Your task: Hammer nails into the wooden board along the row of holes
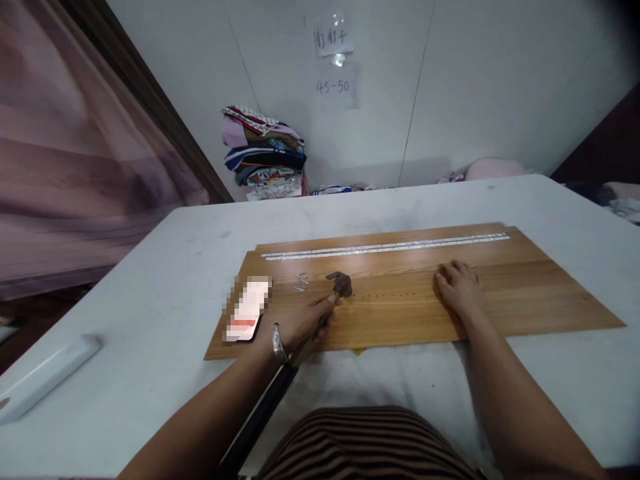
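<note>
Left hand (303, 321) grips hammer (343, 287); right (461, 288) rests.

The board (545, 287) is wood-grained brown, the strips (357, 251) near its far edge silvery white, the nails (300, 289) toward its left edge silver, the hammer head (343, 286) dark brown, the person's top (373, 443) brown-and-black striped.

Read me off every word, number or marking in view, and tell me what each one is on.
"钉钉子": handwritten on the upper paper sheet on the wall.
"45-50": handwritten on the lower paper sheet, just beneath it.
White strips on the wooden board: fine marks, too small to read.
Phone on the board's left part: screen pixelated, unreadable.
I can make out no other text.
</note>
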The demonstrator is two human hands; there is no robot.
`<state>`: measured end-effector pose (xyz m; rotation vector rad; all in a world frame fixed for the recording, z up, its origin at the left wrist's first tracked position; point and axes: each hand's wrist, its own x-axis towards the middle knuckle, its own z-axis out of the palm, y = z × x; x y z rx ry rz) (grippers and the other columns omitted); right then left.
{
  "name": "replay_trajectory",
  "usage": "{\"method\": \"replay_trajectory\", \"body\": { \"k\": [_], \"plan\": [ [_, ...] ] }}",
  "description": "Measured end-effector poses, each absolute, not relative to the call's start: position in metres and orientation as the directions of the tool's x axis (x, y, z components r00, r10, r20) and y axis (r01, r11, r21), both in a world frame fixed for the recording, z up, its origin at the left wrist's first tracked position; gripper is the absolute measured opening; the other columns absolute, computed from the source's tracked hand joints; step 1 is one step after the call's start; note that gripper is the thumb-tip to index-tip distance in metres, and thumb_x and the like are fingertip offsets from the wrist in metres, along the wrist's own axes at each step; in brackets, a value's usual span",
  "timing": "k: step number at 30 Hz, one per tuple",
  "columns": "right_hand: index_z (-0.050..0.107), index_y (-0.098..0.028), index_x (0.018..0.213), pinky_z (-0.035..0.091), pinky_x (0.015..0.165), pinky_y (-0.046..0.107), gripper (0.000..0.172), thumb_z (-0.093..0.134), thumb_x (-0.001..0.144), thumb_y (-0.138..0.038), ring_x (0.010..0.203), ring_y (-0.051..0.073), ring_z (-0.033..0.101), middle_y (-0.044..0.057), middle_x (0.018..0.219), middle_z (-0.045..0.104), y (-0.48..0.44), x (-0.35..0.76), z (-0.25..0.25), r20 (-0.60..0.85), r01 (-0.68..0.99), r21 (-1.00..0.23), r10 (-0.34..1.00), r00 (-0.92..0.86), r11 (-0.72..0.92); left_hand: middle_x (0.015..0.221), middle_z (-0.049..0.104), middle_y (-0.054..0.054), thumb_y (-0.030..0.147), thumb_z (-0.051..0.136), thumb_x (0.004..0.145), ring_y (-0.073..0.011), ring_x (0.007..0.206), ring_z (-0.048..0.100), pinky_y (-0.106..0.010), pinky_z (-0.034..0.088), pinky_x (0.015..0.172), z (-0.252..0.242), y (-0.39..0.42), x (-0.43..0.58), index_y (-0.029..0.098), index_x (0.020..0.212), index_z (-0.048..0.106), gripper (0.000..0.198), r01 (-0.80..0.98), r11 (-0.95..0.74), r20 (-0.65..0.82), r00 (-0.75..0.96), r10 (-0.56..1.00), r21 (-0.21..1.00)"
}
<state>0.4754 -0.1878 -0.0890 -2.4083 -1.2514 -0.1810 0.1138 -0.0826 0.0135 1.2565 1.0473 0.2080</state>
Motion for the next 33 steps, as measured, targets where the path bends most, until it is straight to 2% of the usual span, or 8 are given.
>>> {"method": "replay_trajectory", "body": {
  "k": [5,12,17,20,25,33],
  "plan": [
    [0.069,-0.023,0.111,0.036,0.103,0.052,0.038,0.041,0.092,-0.039,0.123,0.031,0.047,0.012,0.127,0.061,-0.188,0.476,-0.090,0.318,0.813,-0.292,0.751,0.579,-0.504,0.068,0.050,0.004,0.069,0.055,0.081,-0.0067,0.045,0.039,-0.022,0.027,0.041,0.020,-0.083,0.114,0.014,0.108,0.061,0.061,0.402,0.351,-0.531,0.560,0.637,0.845],
    [0.068,-0.022,0.111,0.036,0.103,0.051,0.038,0.039,0.093,-0.040,0.123,0.030,0.048,0.013,0.128,0.061,-0.188,0.475,-0.090,0.314,0.814,-0.277,0.752,0.579,-0.511,0.066,0.049,0.005,0.073,0.058,0.076,-0.0060,0.043,0.038,-0.022,0.024,0.041,0.014,-0.084,0.116,0.014,0.098,0.060,0.063,0.406,0.371,-0.547,0.544,0.637,0.835],
    [0.068,-0.023,0.112,0.037,0.103,0.053,0.038,0.040,0.093,-0.040,0.125,0.031,0.049,0.013,0.129,0.062,-0.188,0.476,-0.091,0.312,0.815,-0.278,0.755,0.577,-0.509,0.068,0.052,0.004,0.069,0.058,0.080,-0.0054,0.042,0.039,-0.021,0.023,0.041,0.016,-0.084,0.114,0.015,0.103,0.060,0.059,0.361,0.382,-0.526,0.570,0.631,0.851],
    [0.068,-0.021,0.111,0.037,0.104,0.052,0.040,0.038,0.094,-0.041,0.125,0.031,0.050,0.014,0.130,0.061,-0.188,0.477,-0.092,0.302,0.813,-0.264,0.756,0.581,-0.519,0.065,0.052,0.004,0.070,0.055,0.082,-0.0062,0.041,0.039,-0.022,0.023,0.041,0.010,-0.082,0.113,0.014,0.103,0.060,0.060,0.394,0.346,-0.521,0.575,0.631,0.852],
    [0.068,-0.020,0.113,0.038,0.103,0.050,0.043,0.036,0.094,-0.042,0.127,0.030,0.049,0.015,0.134,0.060,-0.188,0.480,-0.095,0.289,0.823,-0.227,0.771,0.568,-0.521,0.061,0.049,0.005,0.075,0.055,0.078,-0.0068,0.042,0.038,-0.022,0.025,0.041,0.006,-0.082,0.113,0.013,0.101,0.058,0.066,0.388,0.327,-0.504,0.585,0.635,0.862],
    [0.068,-0.022,0.112,0.038,0.103,0.050,0.040,0.039,0.093,-0.041,0.125,0.030,0.049,0.013,0.132,0.060,-0.187,0.479,-0.094,0.299,0.820,-0.225,0.764,0.572,-0.526,0.063,0.051,0.005,0.068,0.055,0.082,-0.0064,0.043,0.039,-0.021,0.026,0.042,0.016,-0.084,0.115,0.015,0.102,0.058,0.057,0.402,0.344,-0.525,0.564,0.638,0.849]
  ]
}}
